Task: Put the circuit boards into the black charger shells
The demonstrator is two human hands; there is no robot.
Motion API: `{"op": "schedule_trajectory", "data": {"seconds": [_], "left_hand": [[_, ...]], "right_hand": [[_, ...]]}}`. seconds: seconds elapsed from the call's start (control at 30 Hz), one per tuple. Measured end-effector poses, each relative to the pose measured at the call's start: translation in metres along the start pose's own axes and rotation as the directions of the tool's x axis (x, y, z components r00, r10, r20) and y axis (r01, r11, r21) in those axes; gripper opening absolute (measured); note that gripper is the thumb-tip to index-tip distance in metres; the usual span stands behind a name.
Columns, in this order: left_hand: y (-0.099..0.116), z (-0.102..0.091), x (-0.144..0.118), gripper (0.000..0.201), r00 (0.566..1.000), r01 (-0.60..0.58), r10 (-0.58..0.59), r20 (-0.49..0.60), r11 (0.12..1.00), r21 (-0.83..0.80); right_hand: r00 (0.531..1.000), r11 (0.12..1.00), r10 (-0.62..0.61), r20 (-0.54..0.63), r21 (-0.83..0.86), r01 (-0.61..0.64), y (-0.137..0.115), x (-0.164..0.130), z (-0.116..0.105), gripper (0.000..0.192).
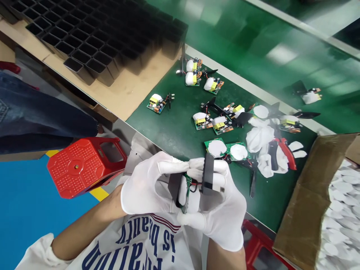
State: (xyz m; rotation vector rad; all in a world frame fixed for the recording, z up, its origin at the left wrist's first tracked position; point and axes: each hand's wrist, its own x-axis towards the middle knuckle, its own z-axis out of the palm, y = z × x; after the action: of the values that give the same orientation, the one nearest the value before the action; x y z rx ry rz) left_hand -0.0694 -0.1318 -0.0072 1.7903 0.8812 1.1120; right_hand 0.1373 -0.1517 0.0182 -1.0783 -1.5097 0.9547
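Observation:
In front of my chest, my left hand, in a white glove, is closed around a black plastic case. My gloved right hand grips a black end cap with metal prongs, and its fingers also touch a small green circuit board. A white pad covers one face of the board, which sits edge-on at the case's mouth; how far inside it is I cannot tell. Short red and black wires run between board and cap. Two boards with round white pads lie just beyond my hands.
Several circuit boards with cords are spread over the green table. Rows of black cases stand on cardboard at upper left. At right are red-handled pliers on white gloves, and a carton of white pads. A red stool stands left.

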Motion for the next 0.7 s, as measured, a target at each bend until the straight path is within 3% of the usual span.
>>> {"op": "schedule_trajectory", "data": {"seconds": [0.3,0.5,0.7], "left_hand": [[0.0,0.002,0.007,0.075,0.999,0.022,-0.024,-0.03,0.998,-0.057],[-0.005,0.007,0.005,0.072,0.995,0.068,-0.075,-0.064,0.991,-0.113],[-0.011,0.015,0.002,0.08,0.982,0.174,-0.182,-0.043,0.973,-0.15]], "right_hand": [[0.993,0.993,0.117,0.018,0.016,-0.117,0.0,0.0,0.006,0.055],[0.991,0.99,0.112,0.07,0.077,-0.118,0.007,0.007,0.006,0.061],[0.979,0.976,0.196,0.065,0.085,-0.201,0.018,0.007,0.001,0.034]]}}
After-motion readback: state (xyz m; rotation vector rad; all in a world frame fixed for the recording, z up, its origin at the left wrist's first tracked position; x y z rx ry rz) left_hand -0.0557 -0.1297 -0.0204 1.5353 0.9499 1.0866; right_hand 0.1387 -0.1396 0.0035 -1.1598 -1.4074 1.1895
